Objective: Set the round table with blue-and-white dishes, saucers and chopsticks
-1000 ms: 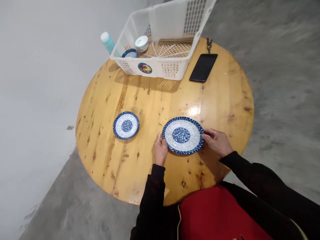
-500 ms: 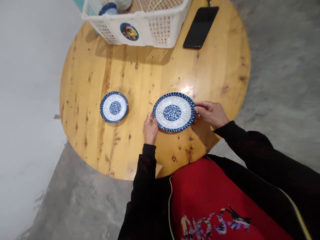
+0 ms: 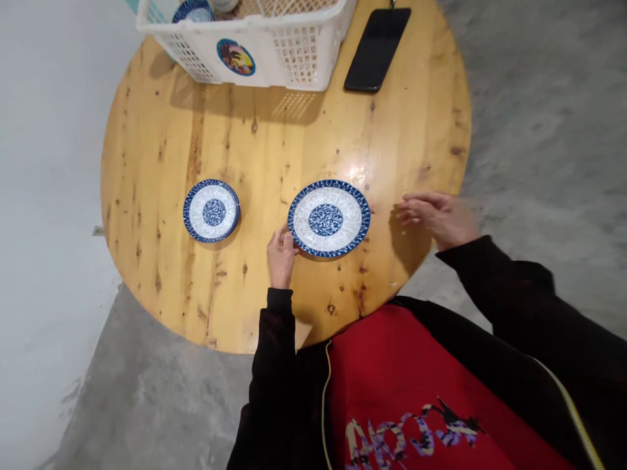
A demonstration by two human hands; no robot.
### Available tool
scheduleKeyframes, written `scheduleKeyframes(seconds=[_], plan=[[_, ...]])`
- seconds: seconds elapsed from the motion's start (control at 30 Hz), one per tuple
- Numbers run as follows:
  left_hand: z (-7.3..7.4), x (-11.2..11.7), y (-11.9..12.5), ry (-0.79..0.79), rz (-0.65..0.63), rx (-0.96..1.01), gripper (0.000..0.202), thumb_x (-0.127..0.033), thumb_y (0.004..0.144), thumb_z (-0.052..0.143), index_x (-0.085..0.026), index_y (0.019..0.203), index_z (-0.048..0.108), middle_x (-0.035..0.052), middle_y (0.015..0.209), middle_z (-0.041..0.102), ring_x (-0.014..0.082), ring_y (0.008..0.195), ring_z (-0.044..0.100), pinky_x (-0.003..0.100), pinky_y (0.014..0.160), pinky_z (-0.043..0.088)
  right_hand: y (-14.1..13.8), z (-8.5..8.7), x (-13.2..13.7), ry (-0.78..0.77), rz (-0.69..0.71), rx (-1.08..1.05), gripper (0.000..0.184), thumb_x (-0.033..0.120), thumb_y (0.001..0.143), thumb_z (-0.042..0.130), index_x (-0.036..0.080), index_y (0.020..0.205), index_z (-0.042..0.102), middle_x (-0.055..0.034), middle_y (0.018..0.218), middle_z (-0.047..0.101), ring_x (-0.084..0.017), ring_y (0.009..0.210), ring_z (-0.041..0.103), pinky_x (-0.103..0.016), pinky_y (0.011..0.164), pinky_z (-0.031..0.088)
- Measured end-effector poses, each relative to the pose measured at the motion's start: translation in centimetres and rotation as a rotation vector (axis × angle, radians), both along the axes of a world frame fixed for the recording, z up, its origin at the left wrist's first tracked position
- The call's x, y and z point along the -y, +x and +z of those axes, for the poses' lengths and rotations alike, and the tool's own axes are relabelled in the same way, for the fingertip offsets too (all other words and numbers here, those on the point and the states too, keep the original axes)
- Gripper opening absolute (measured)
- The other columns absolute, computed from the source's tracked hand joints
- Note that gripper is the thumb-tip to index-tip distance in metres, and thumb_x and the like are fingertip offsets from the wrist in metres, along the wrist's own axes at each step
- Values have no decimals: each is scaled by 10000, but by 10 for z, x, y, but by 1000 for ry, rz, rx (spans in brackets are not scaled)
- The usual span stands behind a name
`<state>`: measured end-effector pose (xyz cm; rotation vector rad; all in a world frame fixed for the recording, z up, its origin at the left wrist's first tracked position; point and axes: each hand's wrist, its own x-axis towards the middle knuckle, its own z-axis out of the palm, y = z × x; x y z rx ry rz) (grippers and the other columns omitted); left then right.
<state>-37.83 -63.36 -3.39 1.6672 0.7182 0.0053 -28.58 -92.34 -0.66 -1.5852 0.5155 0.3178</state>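
Observation:
A large blue-and-white patterned plate [image 3: 328, 218] lies flat on the round wooden table [image 3: 255, 163]. My left hand [image 3: 281, 255] rests at the plate's near left rim, its fingers curled against the edge. Off to the right, my right hand [image 3: 437, 215] hovers over the table edge, apart from the plate, fingers stretched out and slightly blurred, holding nothing. A smaller plate [image 3: 211, 211] of the same pattern lies to the left of the large one.
A white plastic basket [image 3: 274, 52] stands at the table's far side with a small blue-rimmed dish [image 3: 193, 11] inside. A black phone [image 3: 377, 47] lies to its right. Grey concrete floor surrounds the table; a white wall is on the left.
My right hand has let go of the large plate's right rim and moved away to the right. The left hand stays at the left rim. The view has tilted downward.

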Motion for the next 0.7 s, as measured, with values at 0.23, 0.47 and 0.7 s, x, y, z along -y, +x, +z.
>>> scheduleKeyframes(seconds=[0.23,0.47,0.7], plan=[[16,-20,-65,27,234,-82,519,-515,896,643,-132,1246,651,148,1087,723,212,937,733,296,718,610,-12,9,79,-148,-317,130,40,142,690,661,162,714,685,-12,595,657,-124,481,619,-214,455,510],[35,15,-145,82,422,-220,512,-523,877,645,-125,1196,689,128,1040,737,203,904,735,287,686,598,-26,-1,71,-69,-276,65,57,140,687,662,161,722,701,-31,640,678,-125,507,623,-218,465,508],[40,51,-172,57,343,-229,549,-584,886,646,-130,1191,703,123,1029,749,210,898,739,288,672,600,-39,-12,70,-65,-238,72,65,148,693,663,173,737,703,-33,653,679,-130,537,627,-226,483,508]])
